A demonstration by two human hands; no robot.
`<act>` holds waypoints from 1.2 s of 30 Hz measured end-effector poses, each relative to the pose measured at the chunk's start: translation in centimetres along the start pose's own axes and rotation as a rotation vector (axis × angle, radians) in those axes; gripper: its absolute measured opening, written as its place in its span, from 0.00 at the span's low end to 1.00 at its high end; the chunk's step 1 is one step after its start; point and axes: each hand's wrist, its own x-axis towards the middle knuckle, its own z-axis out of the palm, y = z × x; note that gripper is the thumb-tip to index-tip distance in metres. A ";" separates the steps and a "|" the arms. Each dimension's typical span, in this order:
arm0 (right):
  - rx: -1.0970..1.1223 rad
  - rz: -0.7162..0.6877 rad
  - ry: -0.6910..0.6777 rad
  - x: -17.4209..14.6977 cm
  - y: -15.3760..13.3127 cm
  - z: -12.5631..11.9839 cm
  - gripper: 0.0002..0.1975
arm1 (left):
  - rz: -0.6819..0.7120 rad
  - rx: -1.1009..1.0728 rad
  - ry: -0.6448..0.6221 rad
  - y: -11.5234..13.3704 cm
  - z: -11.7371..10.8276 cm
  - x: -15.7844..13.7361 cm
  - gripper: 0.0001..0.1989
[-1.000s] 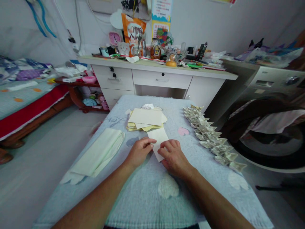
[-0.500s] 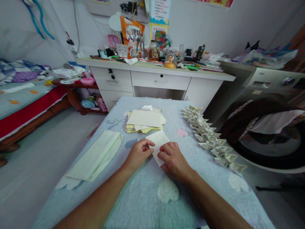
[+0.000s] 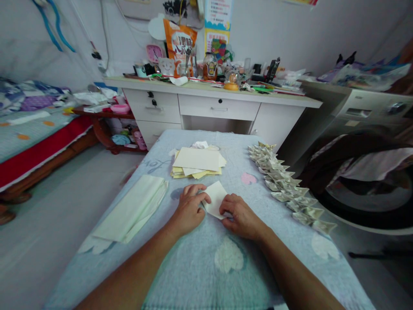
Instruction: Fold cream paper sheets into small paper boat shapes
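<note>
A small piece of cream paper (image 3: 214,199) lies on the cloth-covered table between my two hands. My left hand (image 3: 191,207) holds its left edge, with thumb and fingers bent over the paper. At the lower right edge, my right hand (image 3: 239,215) grips the paper with curled fingers; its fingertips are partly hidden. Just beyond my hands sits a stack of cream and yellow paper sheets (image 3: 196,159). A long folded bundle of pale paper (image 3: 132,209) rests to the left. Several folded paper pieces with pointed ends (image 3: 280,175) form a row at the right.
The patterned blue cloth (image 3: 193,267) covers the table. Behind it stands a white desk (image 3: 219,106) crowded with jars and a snack bag (image 3: 179,45). A washing machine (image 3: 361,107) is on the right, a bed (image 3: 41,142) on the left. White crumpled tissue (image 3: 200,145) lies behind the stack.
The paper between my hands now shows as a shorter, squarer shape. My left hand has shifted up slightly along its left side, and my right hand has moved a little right.
</note>
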 end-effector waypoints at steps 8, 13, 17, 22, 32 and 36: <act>0.100 0.028 0.022 0.1 0.3 -0.3 0.05 | 0.034 0.003 -0.111 -0.1 0.0 -0.3 0.08; 0.144 0.029 0.036 0.2 0.2 -0.7 0.07 | 0.016 0.003 -0.135 -0.1 0.1 0.0 0.02; 0.108 0.127 0.061 0.2 0.3 -0.4 0.08 | 0.006 0.001 -0.124 -0.1 0.2 0.0 0.02; 0.032 0.297 0.106 0.3 0.8 0.2 0.09 | 0.003 0.001 -0.099 -0.3 0.4 0.0 0.02; -0.101 0.435 0.141 0.8 0.2 1.0 0.09 | -0.012 0.075 -0.073 0.1 0.8 -0.1 0.01; -0.118 0.447 0.158 0.9 0.2 1.1 0.08 | -0.011 0.068 -0.091 0.3 0.6 0.0 0.01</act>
